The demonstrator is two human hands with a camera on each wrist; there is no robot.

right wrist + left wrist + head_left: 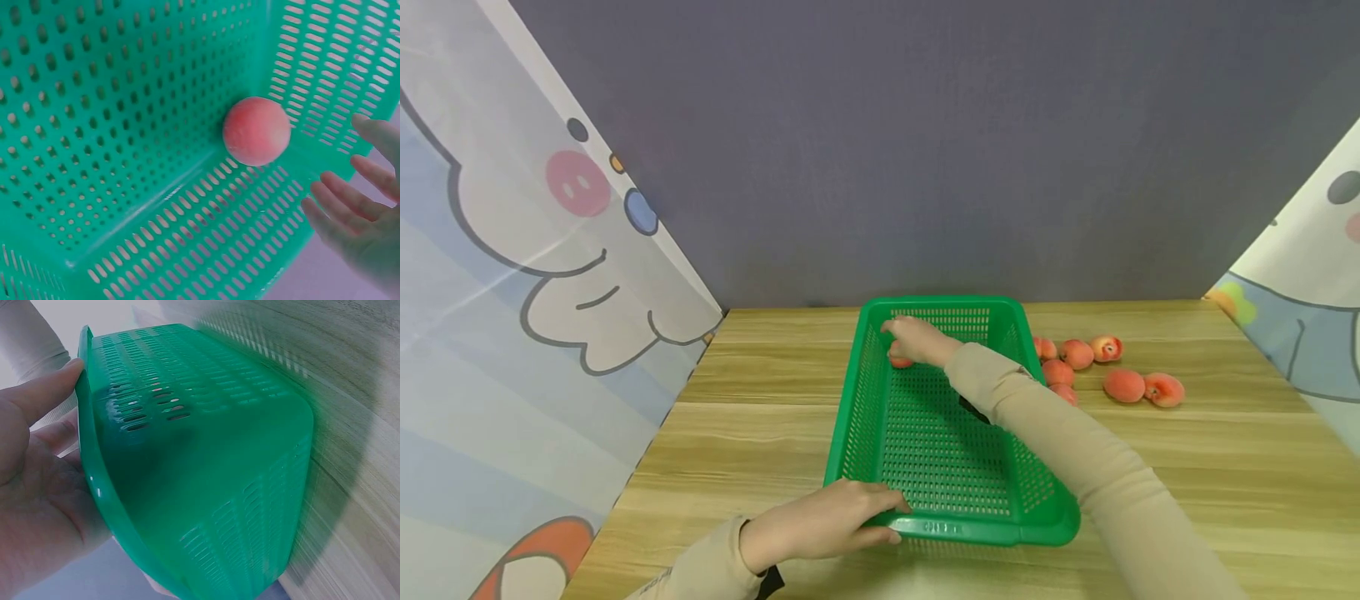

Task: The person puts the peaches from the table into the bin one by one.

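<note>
Peach (257, 131) in basket's far-left corner, just beside right hand (917, 339); its fingers spread, not touching. Green basket (846, 400): near-rim lettering (942, 527) unreadable. Left hand (826, 522) grips near rim. Right sleeve (1075, 450) crosses basket, hiding part. More peaches (1077, 354) right, on wooden table (760, 450).
</note>
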